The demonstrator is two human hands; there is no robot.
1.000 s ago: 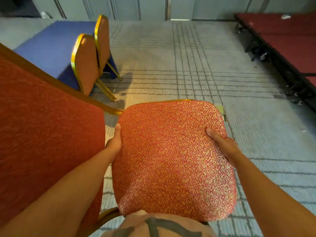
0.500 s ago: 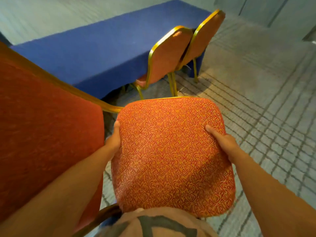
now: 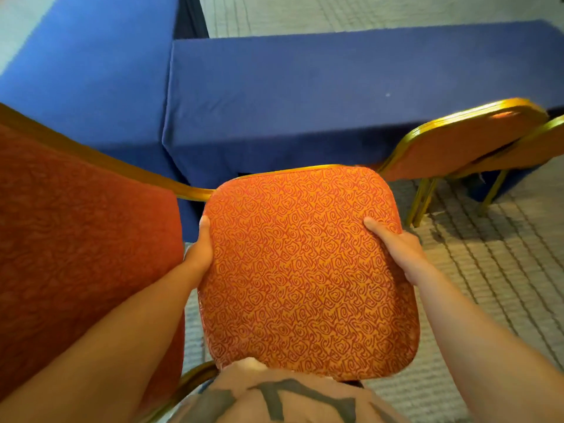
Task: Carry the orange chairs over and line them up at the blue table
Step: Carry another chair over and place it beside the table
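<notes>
Rust-red woven cloth fills the 9 o'clock side: the backrest [image 3: 76, 239] of the carried chair [image 3: 305, 285], rimmed by a gold metal frame [image 3: 195, 193]. Just right of it, the left hand [image 3: 200, 254] grips the left edge of the square, round-cornered seat [image 3: 308, 325]. Its thumb lies along the rim and its fingers are curled out of sight beneath. The seat, orange with a red swirl pattern, is held at the centre, before the person's chest. At 3 o'clock of the seat the right hand [image 3: 396, 248] clasps the other edge, thumb on top and fingers hidden under. Two blue-draped tables [image 3: 335, 87] span 11 to 1 o'clock. Two orange chairs [image 3: 457, 151] with gold legs stand against the right table at 2 o'clock. Grey lined carpet [image 3: 488, 270] covers the floor.
</notes>
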